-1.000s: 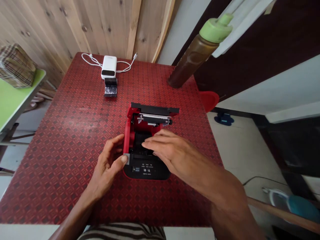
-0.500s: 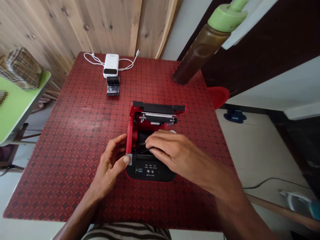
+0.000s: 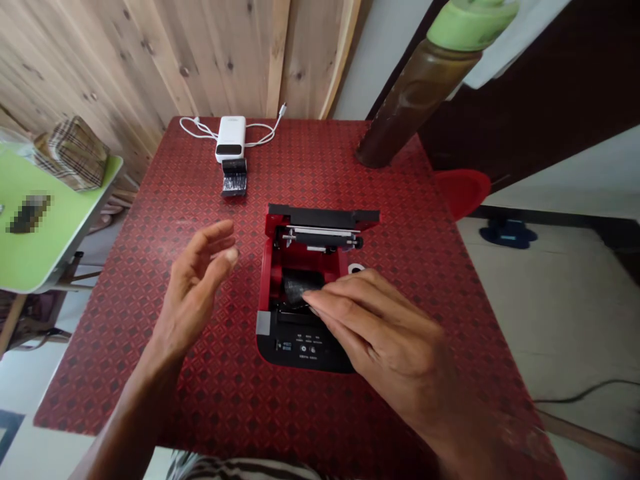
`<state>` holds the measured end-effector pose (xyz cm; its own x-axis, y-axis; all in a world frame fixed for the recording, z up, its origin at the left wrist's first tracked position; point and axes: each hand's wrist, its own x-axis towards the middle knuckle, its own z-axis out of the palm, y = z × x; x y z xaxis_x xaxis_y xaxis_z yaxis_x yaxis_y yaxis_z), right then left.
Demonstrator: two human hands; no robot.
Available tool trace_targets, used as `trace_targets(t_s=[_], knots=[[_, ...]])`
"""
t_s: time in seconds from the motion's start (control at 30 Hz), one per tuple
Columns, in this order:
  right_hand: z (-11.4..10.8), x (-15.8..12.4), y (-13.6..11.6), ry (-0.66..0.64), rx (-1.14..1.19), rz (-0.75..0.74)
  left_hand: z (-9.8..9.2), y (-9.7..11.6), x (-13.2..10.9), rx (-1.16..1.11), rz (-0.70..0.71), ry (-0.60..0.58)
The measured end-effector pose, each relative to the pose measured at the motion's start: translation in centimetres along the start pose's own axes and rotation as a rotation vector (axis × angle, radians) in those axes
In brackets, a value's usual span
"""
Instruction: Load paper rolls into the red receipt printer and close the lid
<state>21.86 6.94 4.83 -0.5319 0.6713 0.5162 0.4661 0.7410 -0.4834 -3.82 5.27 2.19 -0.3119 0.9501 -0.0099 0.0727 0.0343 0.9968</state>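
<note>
A red and black receipt printer sits with its lid open in the middle of the red patterned table. A dark roll lies in its bay. My right hand rests over the printer's right side, its fingertips pinched on that roll. My left hand hovers left of the printer, lifted off it, fingers loosely apart and holding nothing.
A white power bank with a white cable and a small black roll lie at the table's far edge. A tall brown bottle with a green cap stands at the far right. A green side table stands left, a red stool right.
My left hand has let go of the printer's left front corner and risen away to the left. My right hand's fingers have curled onto the dark roll inside the bay.
</note>
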Motion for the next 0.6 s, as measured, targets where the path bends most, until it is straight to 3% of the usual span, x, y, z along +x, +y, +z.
trace_targets(t_s=[0.1, 0.27, 0.47, 0.6], knots=[[0.1, -0.4, -0.3, 0.034, 0.008, 0.007, 0.6, 0.6, 2.8, -0.02, 0.105, 0.003], [0.4, -1.5, -0.5, 0.055, -0.003, 0.014, 3.2, 2.4, 6.1, -0.08, 0.205, -0.073], [0.1, -2.9, -0.8, 0.025, -0.126, 0.001, 6.3, 3.8, 7.1, -0.072, 0.25, -0.138], [0.5, -3.6, -1.1, 0.058, -0.146, 0.007, 7.0, 4.1, 6.6, -0.066, 0.216, -0.149]])
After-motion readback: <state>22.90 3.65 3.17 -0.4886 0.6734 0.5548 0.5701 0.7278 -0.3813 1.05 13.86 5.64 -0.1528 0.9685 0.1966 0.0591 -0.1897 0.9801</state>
